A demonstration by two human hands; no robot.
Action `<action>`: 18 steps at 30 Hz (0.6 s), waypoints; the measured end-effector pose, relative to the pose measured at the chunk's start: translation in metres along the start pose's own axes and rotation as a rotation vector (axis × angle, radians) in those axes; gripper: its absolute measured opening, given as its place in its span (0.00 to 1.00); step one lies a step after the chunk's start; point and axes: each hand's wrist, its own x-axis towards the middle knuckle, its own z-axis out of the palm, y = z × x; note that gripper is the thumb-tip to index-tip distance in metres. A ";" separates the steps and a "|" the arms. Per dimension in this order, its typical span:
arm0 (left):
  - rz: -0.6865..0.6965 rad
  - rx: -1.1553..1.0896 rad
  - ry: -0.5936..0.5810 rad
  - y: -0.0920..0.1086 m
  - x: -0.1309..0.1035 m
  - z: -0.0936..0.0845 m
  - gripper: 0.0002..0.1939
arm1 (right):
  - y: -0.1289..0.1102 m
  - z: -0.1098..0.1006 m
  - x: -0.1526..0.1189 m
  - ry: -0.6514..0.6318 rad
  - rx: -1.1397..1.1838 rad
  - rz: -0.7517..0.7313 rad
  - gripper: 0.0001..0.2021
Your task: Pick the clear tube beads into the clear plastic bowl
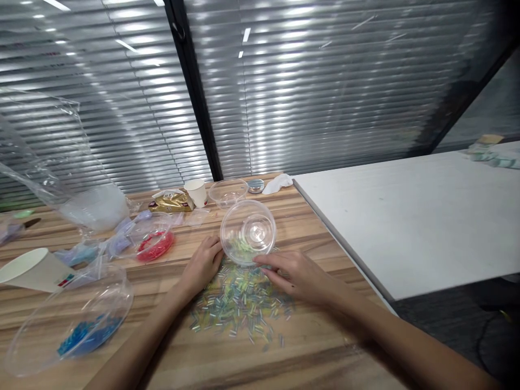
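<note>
A clear plastic bowl is tipped on edge, its mouth facing me. Pale yellow-green bits lie in its lower part. My left hand is at the bowl's left side, fingers bent against the rim and partly hidden. My right hand reaches to the lower rim; its index finger touches the edge and the thumb lies a little apart below. Just in front of the bowl a loose pile of short tube pieces, pale blue, green and yellow, spreads over the wooden table between my forearms.
To the left stand a clear bowl of blue pieces, a tipped paper cup and a container of red pieces. Behind are an upright paper cup, a gold packet and another clear bowl. A white table adjoins right.
</note>
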 end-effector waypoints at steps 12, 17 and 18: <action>-0.002 0.025 -0.006 0.001 0.000 0.000 0.12 | 0.001 0.003 -0.001 -0.024 -0.025 0.014 0.14; -0.002 0.037 -0.015 0.001 0.000 0.001 0.11 | 0.001 0.002 0.000 -0.025 -0.031 0.020 0.14; -0.002 0.040 -0.018 0.001 0.000 0.001 0.11 | 0.000 0.002 0.000 -0.024 -0.033 0.023 0.14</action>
